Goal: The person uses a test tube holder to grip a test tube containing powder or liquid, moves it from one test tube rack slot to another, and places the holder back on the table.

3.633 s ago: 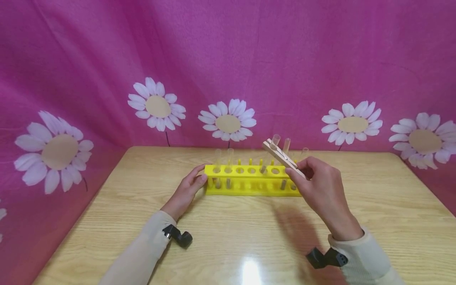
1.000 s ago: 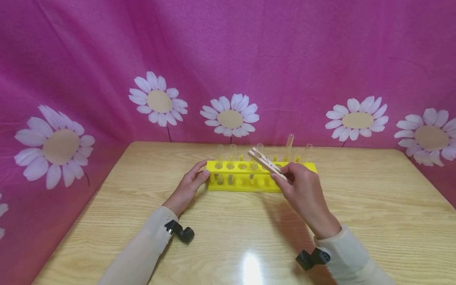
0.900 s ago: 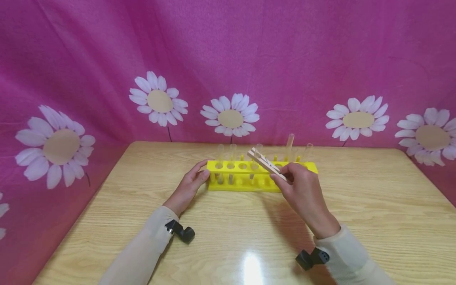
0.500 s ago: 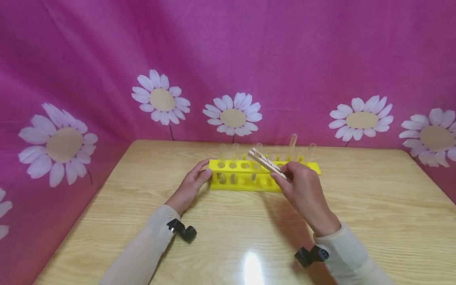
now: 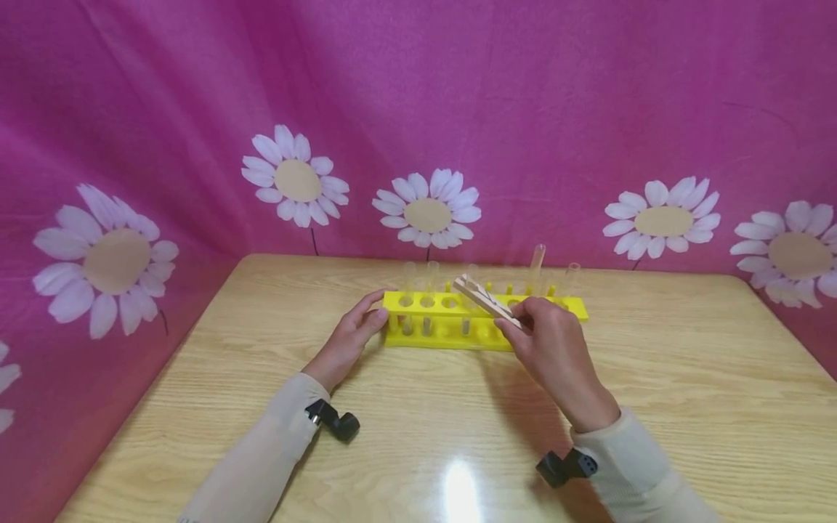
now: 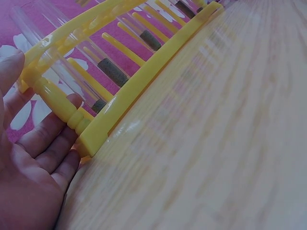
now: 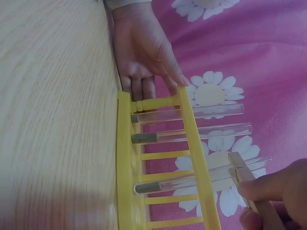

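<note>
Far left, we spot a big white daisy (image 5: 118,261) on the pink curtain (image 5: 523,109). Moving in, here's the left hand (image 5: 346,338), and it has the left end of the yellow rack (image 5: 439,312): thumb at the top bar, other fingers bent behind the end post. The rack sits upright on the table (image 5: 405,450). Next we get two clear tubes (image 5: 432,272) side by side in its first holes, dark stuff at their bottoms! Now a gap, and then a third tube (image 7: 175,181), standing in the rack with a dark plug low down. Right at its upper part, there's a wooden clip (image 5: 485,298), slanting; whether it grips that tube, we can't tell. And look, the right hand (image 5: 562,352) pinches the clip's lower end, fingers closed firmly on the wood! Past the knuckles, we catch a taller tube (image 5: 538,261) and, far right, a shorter one.
</note>
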{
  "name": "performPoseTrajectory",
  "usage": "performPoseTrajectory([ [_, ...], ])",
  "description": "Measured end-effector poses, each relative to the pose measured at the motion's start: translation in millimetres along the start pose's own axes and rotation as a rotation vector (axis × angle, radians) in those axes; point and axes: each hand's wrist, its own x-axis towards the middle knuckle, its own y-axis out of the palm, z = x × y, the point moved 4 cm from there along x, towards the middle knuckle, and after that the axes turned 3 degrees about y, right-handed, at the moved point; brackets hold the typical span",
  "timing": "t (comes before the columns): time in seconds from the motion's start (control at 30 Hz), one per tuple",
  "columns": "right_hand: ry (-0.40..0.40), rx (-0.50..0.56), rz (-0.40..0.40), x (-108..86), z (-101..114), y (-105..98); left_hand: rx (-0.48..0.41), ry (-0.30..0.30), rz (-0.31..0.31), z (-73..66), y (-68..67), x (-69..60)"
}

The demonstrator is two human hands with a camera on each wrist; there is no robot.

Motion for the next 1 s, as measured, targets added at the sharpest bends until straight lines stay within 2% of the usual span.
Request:
performPoseTrajectory([
  [0.37, -0.037, -0.001, -0.025, 0.5, -0.4, 1.1, -0.011, -0.006, -0.004, -0.5, 0.6, -0.5],
  [0.7, -0.023, -0.005, -0.022, 1.1, -1.5, 2.5, 0.0, 0.019, -0.008, -2.1, 1.1, -1.7],
  [1.0, -0.005, -0.024, -0.018, 0.1, -3.7, 3.7, 0.009, 0.009, -0.008, -2.2, 1.7, -1.9],
])
